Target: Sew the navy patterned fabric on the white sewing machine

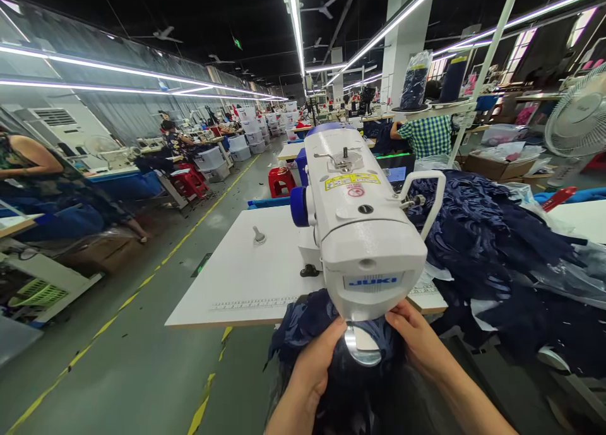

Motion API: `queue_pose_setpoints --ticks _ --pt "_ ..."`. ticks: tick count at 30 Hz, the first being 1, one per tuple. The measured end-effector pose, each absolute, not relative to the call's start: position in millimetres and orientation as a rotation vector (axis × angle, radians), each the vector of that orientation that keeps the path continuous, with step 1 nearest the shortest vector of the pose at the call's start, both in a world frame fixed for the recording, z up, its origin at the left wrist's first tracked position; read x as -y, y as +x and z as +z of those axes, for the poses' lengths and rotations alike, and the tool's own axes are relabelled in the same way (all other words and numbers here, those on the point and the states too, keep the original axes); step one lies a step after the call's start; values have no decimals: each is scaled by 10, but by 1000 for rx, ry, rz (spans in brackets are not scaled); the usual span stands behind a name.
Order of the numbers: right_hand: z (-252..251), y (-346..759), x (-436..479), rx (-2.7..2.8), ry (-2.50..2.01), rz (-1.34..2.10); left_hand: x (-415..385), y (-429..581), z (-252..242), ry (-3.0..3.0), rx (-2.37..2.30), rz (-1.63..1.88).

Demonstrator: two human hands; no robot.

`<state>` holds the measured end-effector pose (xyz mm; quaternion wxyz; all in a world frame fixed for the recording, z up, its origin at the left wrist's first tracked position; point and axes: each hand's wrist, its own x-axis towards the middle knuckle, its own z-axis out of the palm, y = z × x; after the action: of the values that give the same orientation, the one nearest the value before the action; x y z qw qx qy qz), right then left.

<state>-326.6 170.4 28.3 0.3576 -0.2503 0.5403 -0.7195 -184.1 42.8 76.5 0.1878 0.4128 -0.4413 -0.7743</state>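
A white JUKI sewing machine [364, 233] stands straight in front of me, its head over the near edge of the table. Dark navy patterned fabric [303, 324] hangs beneath that head and droops toward my lap. On the left, my left hand [315, 362] grips the fabric, thumb on top and the other fingers mostly hidden. My right hand [411, 331] pinches the cloth at the right, its fingertips partly behind the machine head. Between the hands, a shiny rounded metal plate [363, 353] shows. The needle area is hidden by the head.
A white tabletop [227, 264] with a printed ruler extends left. Navy fabric pieces [492, 233] are heaped at the right. Thread cones [416, 81] stand behind them, with a fan [580, 113] farther right. Beyond are a red stool [281, 181] and a person in a checked shirt [428, 137].
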Motion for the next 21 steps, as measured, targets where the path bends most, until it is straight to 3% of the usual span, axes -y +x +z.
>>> queue_pose_setpoints --ticks 21 --pt "231 -3287 -1721 -1425 -628 -1838 -416 -1759 739 1148 1167 -2216"
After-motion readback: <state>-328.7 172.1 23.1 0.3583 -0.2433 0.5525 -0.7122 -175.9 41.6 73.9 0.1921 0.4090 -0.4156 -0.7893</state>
